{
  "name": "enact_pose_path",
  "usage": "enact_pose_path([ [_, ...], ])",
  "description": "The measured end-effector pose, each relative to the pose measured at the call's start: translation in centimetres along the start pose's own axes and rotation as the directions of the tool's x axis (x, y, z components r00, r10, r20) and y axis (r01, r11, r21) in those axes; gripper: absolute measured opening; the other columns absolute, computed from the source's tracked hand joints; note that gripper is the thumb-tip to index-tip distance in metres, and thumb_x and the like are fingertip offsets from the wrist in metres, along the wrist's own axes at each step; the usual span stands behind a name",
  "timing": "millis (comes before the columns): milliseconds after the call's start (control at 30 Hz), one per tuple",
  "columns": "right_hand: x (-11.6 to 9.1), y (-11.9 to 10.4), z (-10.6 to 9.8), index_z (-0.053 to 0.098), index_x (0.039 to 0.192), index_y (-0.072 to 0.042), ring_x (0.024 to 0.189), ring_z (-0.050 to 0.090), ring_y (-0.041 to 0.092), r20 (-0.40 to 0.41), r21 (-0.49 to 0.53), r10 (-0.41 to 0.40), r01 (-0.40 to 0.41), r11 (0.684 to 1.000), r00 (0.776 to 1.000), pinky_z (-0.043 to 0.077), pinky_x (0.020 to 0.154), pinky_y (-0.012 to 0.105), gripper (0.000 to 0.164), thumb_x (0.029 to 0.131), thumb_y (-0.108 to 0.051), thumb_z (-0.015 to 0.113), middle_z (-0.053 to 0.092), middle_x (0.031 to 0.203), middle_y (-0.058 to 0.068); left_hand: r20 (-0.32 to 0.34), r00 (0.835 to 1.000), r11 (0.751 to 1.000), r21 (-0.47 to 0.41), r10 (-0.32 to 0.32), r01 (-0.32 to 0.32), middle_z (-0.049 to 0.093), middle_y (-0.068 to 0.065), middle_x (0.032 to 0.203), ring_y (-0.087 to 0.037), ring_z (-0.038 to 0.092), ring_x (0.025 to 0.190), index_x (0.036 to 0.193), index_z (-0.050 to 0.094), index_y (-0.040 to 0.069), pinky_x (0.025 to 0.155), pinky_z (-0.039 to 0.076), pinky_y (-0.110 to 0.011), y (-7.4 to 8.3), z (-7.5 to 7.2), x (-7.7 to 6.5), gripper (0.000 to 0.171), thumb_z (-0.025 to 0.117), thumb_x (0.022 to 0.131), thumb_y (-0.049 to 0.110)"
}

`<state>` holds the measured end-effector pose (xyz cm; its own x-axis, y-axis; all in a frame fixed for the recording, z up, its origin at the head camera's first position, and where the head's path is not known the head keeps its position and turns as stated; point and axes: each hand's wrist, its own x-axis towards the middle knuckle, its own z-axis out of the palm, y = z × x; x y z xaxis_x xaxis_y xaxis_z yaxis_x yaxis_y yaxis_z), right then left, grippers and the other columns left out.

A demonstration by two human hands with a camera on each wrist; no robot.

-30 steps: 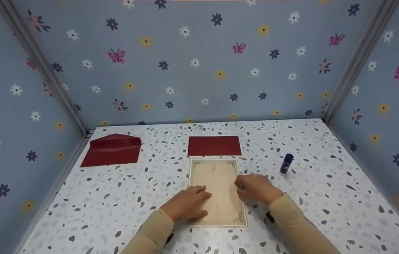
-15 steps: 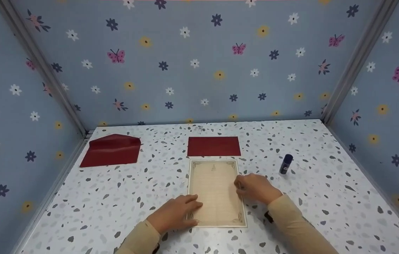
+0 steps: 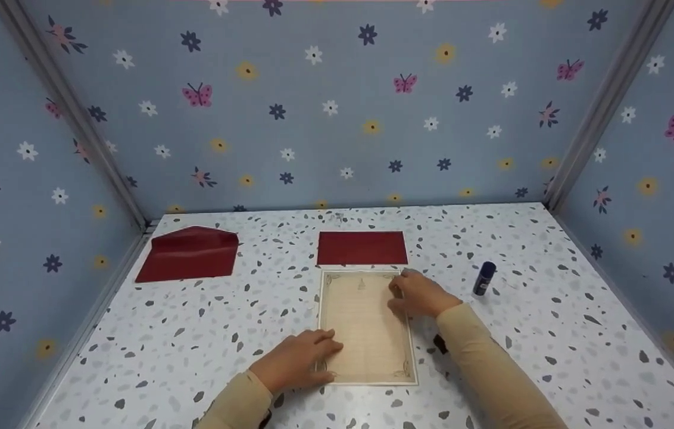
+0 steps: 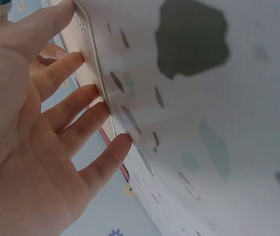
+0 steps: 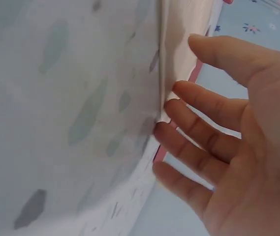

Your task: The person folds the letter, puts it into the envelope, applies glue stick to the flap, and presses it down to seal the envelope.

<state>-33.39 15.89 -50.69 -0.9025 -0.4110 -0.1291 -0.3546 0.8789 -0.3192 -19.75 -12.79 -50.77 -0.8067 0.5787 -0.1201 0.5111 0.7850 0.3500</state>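
Observation:
A cream sheet of paper (image 3: 364, 333) with a white border and ornate corners lies flat on the speckled table. My left hand (image 3: 295, 360) rests at its lower left corner, fingers spread. In the left wrist view, the fingertips (image 4: 100, 105) of that hand touch along the sheet's edge. My right hand (image 3: 423, 293) is at the upper right edge, its fingers loosely bent over the border. The right wrist view has those fingers (image 5: 199, 128) apart along the edge, with nothing pinched between them.
Just beyond the sheet lies a flat red rectangle (image 3: 362, 248). A red envelope (image 3: 191, 256) with its flap raised sits at the back left. To the right is a dark blue capped tube (image 3: 484, 278), like a glue stick. Flower-patterned walls (image 3: 337, 137) enclose the table.
My left hand slid left and nearer, toward the sheet's lower left corner, then stayed. My right hand then moved up along the right edge toward the top corner. The sheet stays put.

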Motion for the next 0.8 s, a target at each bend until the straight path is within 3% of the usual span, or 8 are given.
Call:
enact_pose_path([
  [233,2.3,0.9,0.1,0.065,0.127,-0.006,0.104,0.053,0.02,-0.018,0.054,0.054,-0.052,0.997,0.998,0.048,0.096,0.037,0.046,0.091,-0.032,0.076,0.056,0.114,0.006,0.02,1.0,1.0,-0.008,-0.015,0.015,0.047,-0.006,0.15,-0.029,0.045,0.136,0.14,0.059,0.022,0.107,0.038,-0.055,0.2,0.0,0.2,0.056,0.073,0.09,0.043],
  [533,3.5,1.3,-0.6,0.062,0.131,-0.011,0.118,0.051,0.026,0.022,0.062,0.081,-0.082,0.995,0.996,0.044,0.103,0.044,0.052,0.089,-0.037,0.077,0.051,0.127,0.011,0.033,0.999,1.0,-0.018,-0.025,0.025,0.046,-0.007,0.151,-0.031,0.044,0.136,0.141,0.058,0.023,0.108,0.037,-0.055,0.0,-0.1,0.3,0.057,0.073,0.09,0.044],
  [800,4.0,1.3,-0.9,0.061,0.135,-0.015,0.111,0.051,0.023,0.06,0.094,0.1,-0.105,0.99,0.993,0.045,0.099,0.043,0.055,0.087,-0.035,0.08,0.052,0.118,0.005,0.031,0.999,0.999,-0.029,-0.025,0.025,0.046,-0.007,0.151,-0.033,0.044,0.136,0.141,0.058,0.023,0.108,0.035,-0.057,-0.3,0.0,0.4,0.058,0.072,0.09,0.045],
])
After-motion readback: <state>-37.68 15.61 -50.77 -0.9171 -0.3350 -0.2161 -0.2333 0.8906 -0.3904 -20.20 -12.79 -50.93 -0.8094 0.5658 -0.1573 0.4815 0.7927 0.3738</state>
